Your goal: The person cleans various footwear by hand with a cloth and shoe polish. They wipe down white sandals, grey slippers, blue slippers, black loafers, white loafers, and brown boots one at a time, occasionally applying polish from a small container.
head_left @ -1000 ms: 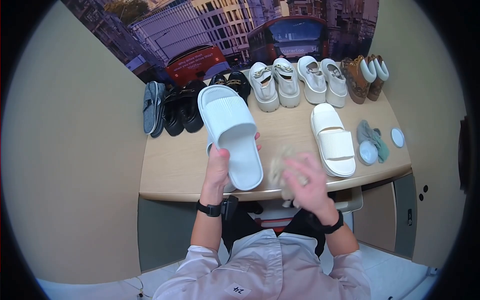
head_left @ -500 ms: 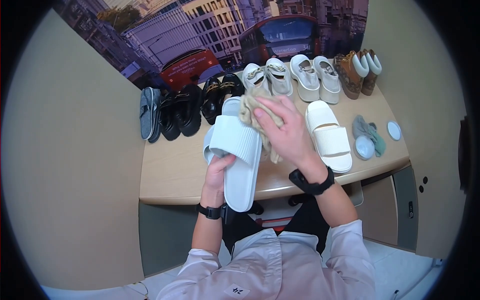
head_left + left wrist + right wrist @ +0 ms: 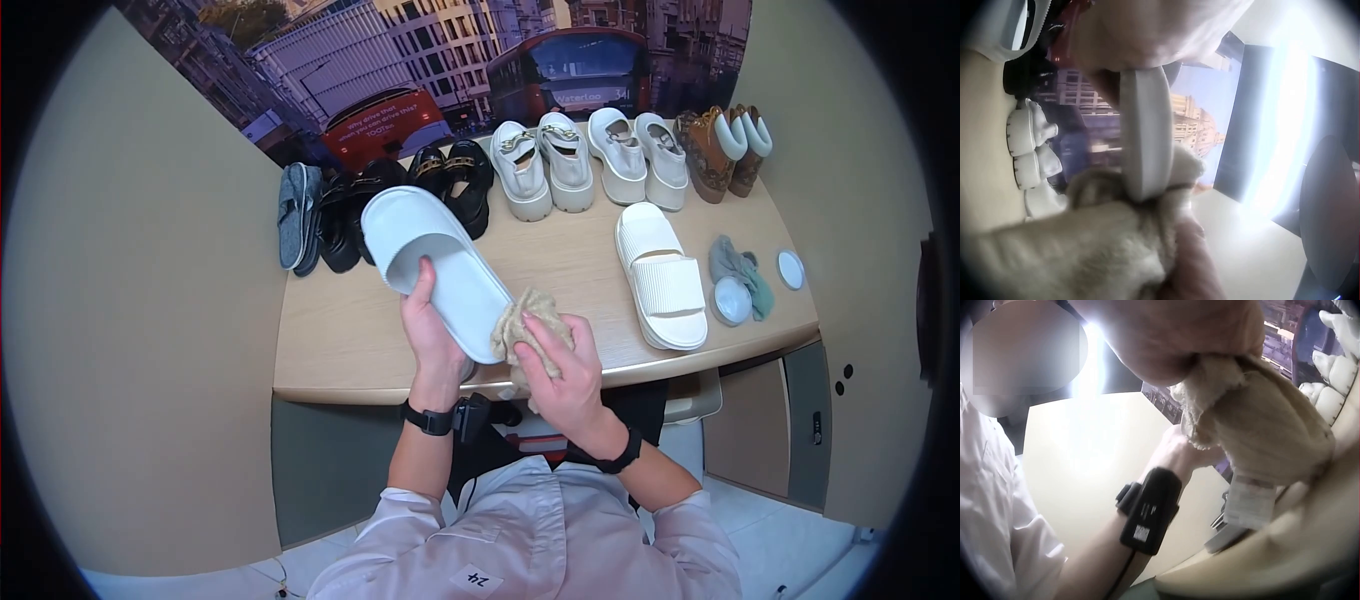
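Note:
My left hand [image 3: 430,330] grips a pale slide slipper [image 3: 462,292], thumb on the footbed near the strap and the rest of the hand underneath. Held over the front of the table, the slipper points its toe away to the left. My right hand [image 3: 568,385] pinches a crumpled beige cloth [image 3: 537,312] against the heel end. In the left wrist view the cloth [image 3: 1079,250] wraps around the end of the slipper's edge [image 3: 1147,134]. The right wrist view shows the cloth [image 3: 1266,419] hanging from my right hand, with a white label on it.
A pair of white slides [image 3: 662,280] lies to the right. Beyond are a small round container [image 3: 732,301], grey-green cloths [image 3: 735,262] and a white lid [image 3: 791,269]. Along the back stand grey slippers [image 3: 298,215], black shoes [image 3: 467,185], white shoes [image 3: 568,165] and brown boots [image 3: 712,155].
The cloth went up to the slipper's strap and toe side, then came down to the heel end. The slipper has swung its toe to the left, and my left thumb now lies inside it.

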The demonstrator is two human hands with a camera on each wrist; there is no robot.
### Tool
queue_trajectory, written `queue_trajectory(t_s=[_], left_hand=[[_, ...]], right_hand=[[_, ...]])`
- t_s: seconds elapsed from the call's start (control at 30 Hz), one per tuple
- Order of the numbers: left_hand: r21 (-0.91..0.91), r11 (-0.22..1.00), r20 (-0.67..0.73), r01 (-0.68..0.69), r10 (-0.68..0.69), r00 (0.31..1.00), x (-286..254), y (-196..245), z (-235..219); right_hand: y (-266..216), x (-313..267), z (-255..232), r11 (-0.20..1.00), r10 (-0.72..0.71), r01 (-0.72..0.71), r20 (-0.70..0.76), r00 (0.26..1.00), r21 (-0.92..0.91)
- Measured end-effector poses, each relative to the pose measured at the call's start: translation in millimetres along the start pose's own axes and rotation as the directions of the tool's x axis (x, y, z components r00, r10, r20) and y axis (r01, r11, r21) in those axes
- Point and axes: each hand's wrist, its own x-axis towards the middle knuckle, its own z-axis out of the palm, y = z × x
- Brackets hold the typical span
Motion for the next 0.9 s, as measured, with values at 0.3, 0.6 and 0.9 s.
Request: queue_trajectory(t_s=[0.3, 0.6, 0.9], left_hand=[[0.059, 0.998, 0.268, 0.019, -0.034, 0.963, -30, -8, 23], [0.614, 0.735, 0.427, -0.288, -0.002, 0.904, 10, 74, -17], [0.846, 0.459, 0.518, -0.272, -0.585, 0.623, 15, 48, 11]], right_hand=[[23, 55, -29, 0.87, 0.426, -0.379, -0.094, 0.9, 0.314], [36, 129, -114, 0.868, 0.339, -0.47, 0.499, 0.797, 0.16], [29, 146, -82, 0.86, 0.296, -0.442, 0.456, 0.839, 0.256]])
